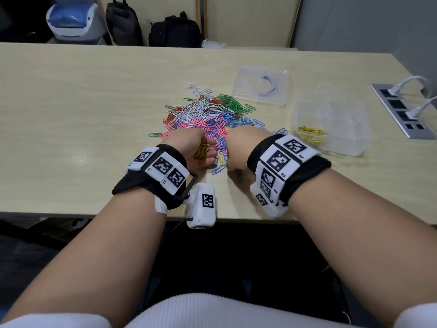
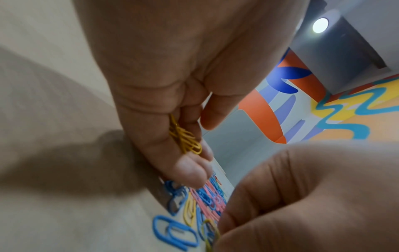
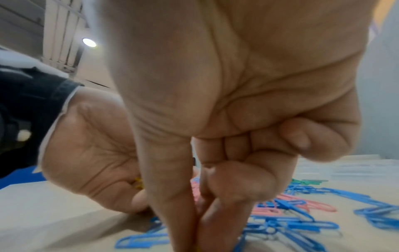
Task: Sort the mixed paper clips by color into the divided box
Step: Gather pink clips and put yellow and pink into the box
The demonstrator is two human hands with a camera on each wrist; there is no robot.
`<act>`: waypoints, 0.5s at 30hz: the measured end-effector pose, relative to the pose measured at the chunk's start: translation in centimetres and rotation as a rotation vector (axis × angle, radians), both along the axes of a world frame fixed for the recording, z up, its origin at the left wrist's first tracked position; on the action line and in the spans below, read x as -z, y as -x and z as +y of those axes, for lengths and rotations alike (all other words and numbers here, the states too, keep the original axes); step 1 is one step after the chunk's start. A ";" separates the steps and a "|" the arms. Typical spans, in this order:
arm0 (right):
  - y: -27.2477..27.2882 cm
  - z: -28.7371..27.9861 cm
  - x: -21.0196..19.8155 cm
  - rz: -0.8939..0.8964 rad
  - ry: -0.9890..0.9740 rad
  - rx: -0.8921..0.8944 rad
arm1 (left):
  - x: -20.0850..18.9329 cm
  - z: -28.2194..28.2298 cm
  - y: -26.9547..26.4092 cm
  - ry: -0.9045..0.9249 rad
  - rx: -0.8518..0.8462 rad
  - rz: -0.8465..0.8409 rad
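A: Wide shot first: a pale wooden table [image 1: 82, 95], two black bags [image 1: 173, 31] on the floor behind it, a white bin [image 1: 73, 21] to their left, and a metal socket strip [image 1: 402, 110] with white plugs at the far right edge.

B: And right in the middle, the mixed heap of paper clips [image 1: 208, 114], with green, white, red, pink and blue all tangled. Both wrists sit in front of it, hiding its near edge.

A: Containers? The clear divided box [image 1: 333, 124] stands right of the heap, a small bunch of yellow clips [image 1: 309, 133] in its near-left compartment. Behind it lies a clear lid [image 1: 261, 88], a curled paper strip on it.

B: Now the left hand [image 1: 194, 147]: fingers curled around a bundle of gold-yellow clips [image 2: 185, 139], resting at the heap's near edge.

A: The right hand [image 1: 238, 150] is down on the table, thumb and forefinger [image 3: 170, 204] pressed together, other fingers folded. A yellow clip [image 2: 210, 233] sits at those fingertips; whether it's actually pinched, I can't tell.
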State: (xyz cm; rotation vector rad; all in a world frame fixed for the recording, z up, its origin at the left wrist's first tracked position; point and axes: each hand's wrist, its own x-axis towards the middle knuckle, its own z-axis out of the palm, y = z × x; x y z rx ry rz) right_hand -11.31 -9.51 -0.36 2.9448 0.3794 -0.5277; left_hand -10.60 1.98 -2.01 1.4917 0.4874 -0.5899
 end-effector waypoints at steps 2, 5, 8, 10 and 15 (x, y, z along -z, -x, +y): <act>-0.3 -0.4 -0.2 -0.065 -0.040 0.032 | 0.1 0.1 0.1 0.009 -0.011 0.005; -1.0 -0.7 -1.2 -0.158 -0.208 0.083 | 0.2 0.0 0.0 0.032 -0.035 0.008; -1.3 0.1 -2.0 -0.186 -0.320 0.033 | 0.2 -0.1 -0.3 0.070 -0.070 0.028; -1.3 0.5 -2.0 -0.180 -0.326 -0.004 | 0.3 0.0 -0.5 0.064 -0.089 0.045; -1.4 0.0 -0.8 -0.152 -0.226 -0.024 | 0.3 0.7 -0.4 0.098 -0.108 0.027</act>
